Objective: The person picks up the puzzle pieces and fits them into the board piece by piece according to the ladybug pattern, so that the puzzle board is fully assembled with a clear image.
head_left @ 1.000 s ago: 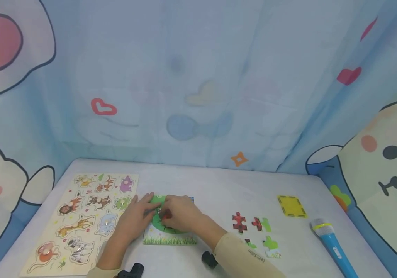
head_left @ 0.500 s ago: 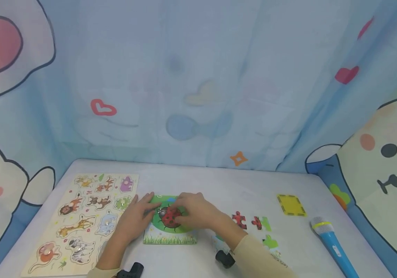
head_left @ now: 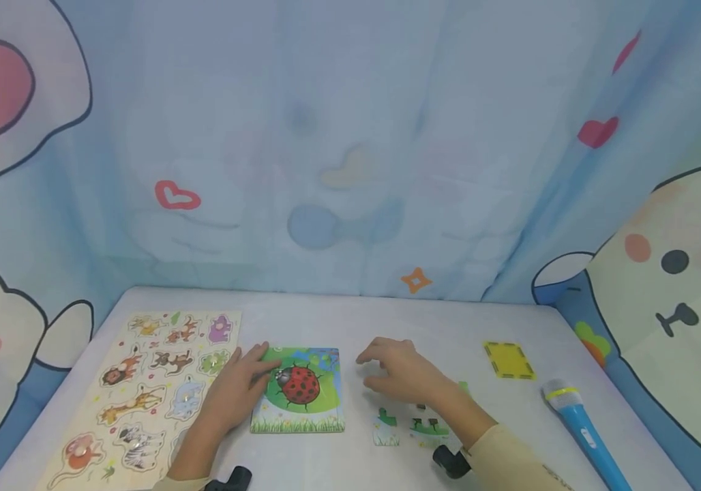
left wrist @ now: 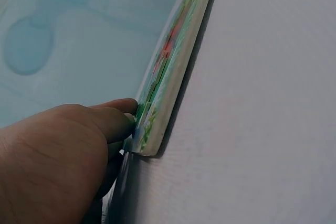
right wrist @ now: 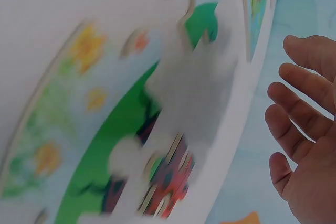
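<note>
A square ladybug jigsaw puzzle point(head_left: 332, 402) lies flat in its wooden tray in the middle of the table. My left hand point(head_left: 230, 395) rests along its left edge with extended fingers. In the left wrist view, the fingertips touch the tray point(left wrist: 170, 108) near one corner. Off to the right, my right hand point(head_left: 402, 372) hovers with relaxed, spread fingers and holds nothing. Loose puzzle pieces point(head_left: 430, 427) lie below and beside it, some hidden by the forearm. The right wrist view shows a blurred green-and-flower piece point(right wrist: 79, 119) and red-and-black pieces point(right wrist: 170, 182).
At the left lies a large animal peg puzzle board point(head_left: 160, 409), partly covered by the left forearm. A yellow square frame point(head_left: 509, 360) and a blue toy microphone point(head_left: 586, 426) are at the right. A printed curtain point(head_left: 350, 136) hangs behind the white table.
My right hand has lifted off the ladybug puzzle and moved right, over the loose pieces, uncovering the whole ladybug picture. My left hand has stayed on the left edge.
</note>
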Demonstrator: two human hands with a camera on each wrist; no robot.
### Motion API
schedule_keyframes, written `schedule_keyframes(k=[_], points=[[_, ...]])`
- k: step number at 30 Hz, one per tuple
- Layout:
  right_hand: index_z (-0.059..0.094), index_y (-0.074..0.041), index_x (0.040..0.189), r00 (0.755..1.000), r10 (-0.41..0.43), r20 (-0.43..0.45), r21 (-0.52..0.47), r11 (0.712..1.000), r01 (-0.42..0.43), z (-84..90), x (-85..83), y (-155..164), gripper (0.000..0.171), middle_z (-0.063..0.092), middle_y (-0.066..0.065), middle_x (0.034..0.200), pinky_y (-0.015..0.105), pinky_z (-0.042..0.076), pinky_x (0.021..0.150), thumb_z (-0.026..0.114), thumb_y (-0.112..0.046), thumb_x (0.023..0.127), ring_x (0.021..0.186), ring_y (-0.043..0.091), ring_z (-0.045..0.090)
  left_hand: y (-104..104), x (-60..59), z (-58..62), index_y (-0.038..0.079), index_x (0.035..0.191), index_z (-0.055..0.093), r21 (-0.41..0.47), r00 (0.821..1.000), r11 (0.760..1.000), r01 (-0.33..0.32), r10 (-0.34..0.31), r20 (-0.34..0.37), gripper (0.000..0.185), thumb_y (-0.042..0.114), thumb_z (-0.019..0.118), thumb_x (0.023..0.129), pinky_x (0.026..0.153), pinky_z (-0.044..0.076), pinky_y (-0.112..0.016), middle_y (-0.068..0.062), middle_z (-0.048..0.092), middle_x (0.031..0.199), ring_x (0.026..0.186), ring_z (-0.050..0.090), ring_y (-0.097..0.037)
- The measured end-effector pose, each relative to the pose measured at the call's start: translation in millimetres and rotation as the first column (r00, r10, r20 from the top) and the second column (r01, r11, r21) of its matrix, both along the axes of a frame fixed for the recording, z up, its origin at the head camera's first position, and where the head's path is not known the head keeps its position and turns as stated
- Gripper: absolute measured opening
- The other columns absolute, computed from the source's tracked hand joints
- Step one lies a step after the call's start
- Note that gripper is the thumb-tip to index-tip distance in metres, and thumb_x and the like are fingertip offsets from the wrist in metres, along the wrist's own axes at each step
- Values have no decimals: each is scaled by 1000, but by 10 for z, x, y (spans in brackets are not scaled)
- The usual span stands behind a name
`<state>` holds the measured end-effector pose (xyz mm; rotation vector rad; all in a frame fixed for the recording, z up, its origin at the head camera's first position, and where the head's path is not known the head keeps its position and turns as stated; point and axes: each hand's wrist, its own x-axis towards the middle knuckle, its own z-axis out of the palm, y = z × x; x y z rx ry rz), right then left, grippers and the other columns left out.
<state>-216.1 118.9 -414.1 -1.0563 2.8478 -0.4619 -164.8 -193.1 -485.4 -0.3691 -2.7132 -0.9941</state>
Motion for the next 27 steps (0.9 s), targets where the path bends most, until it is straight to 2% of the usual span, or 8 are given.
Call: schedule_keyframes(k=[6, 12, 17, 19, 27], points=[[71, -15, 113, 998, -51, -27, 17, 999, 52, -39, 6, 300, 29, 64, -5, 109, 50, 41, 80, 75, -22, 85, 82, 13, 57, 4, 13, 11, 13, 123, 69, -13, 1000, 1000, -7, 7, 14, 31, 11, 63, 93, 120, 13, -47, -13, 46, 146, 138, 38, -31], [72, -20, 111, 989, -136, -52, 67, 988, 140, -87, 6, 492, 30, 63, -9, 105, 48, 40, 84, 77, -23, 82, 71, 4, 51, 7, 23, 43, 13, 123, 68, -14, 1000, 1000, 0, 0, 12, 31, 10, 63, 93, 119, 14, -48, -14, 47, 146, 138, 38, -31], [72, -22, 111, 978, -198, -58, 126, 971, 204, -92, 16, 586, 32, 62, -12, 104, 43, 41, 82, 80, -25, 80, 92, 8, 55, 3, 36, 50, 12, 123, 69, -6, 1000, 1000, 3, -3, 10, 31, 10, 63, 93, 119, 15, -49, -15, 47, 145, 137, 39, -32], [72, -22, 111, 974, -219, -58, 150, 963, 225, -88, 29, 611, 34, 62, -12, 102, 43, 41, 82, 81, -26, 79, 95, 9, 56, 2, 39, 51, 12, 124, 68, -5, 1000, 1000, 3, -3, 14, 31, 10, 62, 93, 119, 14, -49, -15, 46, 146, 137, 38, -32], [71, -25, 111, 952, -307, -11, 259, 918, 299, -61, 97, 652, 40, 58, -13, 93, 47, 40, 83, 84, -24, 73, 87, 10, 51, -3, 13, 12, 14, 125, 68, -13, 999, 1000, -1, 1, 35, 31, 13, 62, 94, 120, 12, -46, -12, 45, 147, 139, 37, -29]])
